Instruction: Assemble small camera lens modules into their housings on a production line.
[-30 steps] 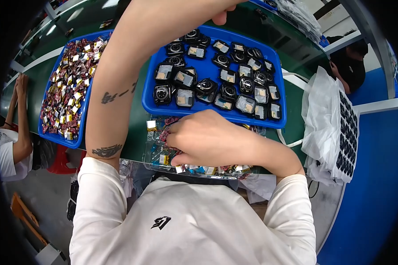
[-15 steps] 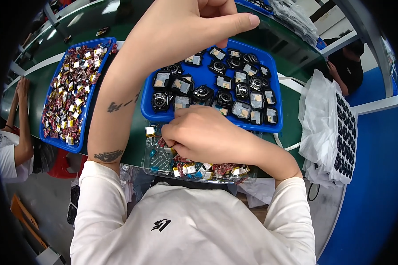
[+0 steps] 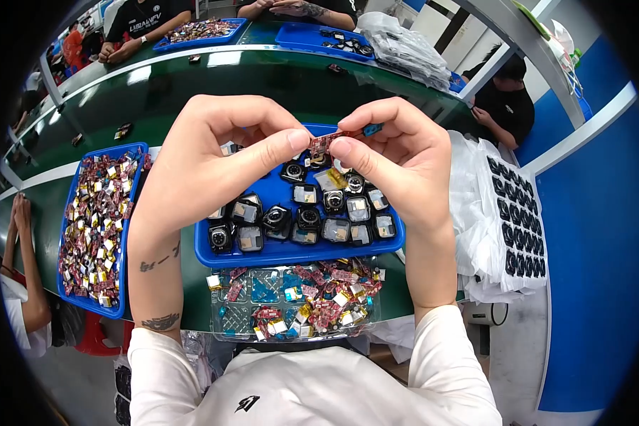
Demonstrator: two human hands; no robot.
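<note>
A small red circuit board (image 3: 321,145) is pinched between both hands above a blue tray (image 3: 298,253). My left hand (image 3: 227,160) grips its left end between thumb and forefinger. My right hand (image 3: 401,160) has thumb and fingers closed on its right side, where a blue piece (image 3: 372,129) sticks out. Just below the board, a silver and yellow battery (image 3: 330,179) appears to hang; its joint to the board is not clear. In the blue tray lie several black watch cases (image 3: 275,217), some showing their inside. A clear blister tray (image 3: 252,290) with red boards and batteries is nearest to me.
Another blue tray (image 3: 126,278), heaped with boards and batteries, stands at left on the green conveyor table (image 3: 227,82). White sheets with black parts (image 3: 516,213) are stacked at right. Co-workers sit across and at both sides; metal frame posts (image 3: 582,128) rise at right.
My right hand has risen from the clear tray, and my left has drawn back from beyond the blue tray. Both now hold the board together. The view has shifted, showing more of the far side.
</note>
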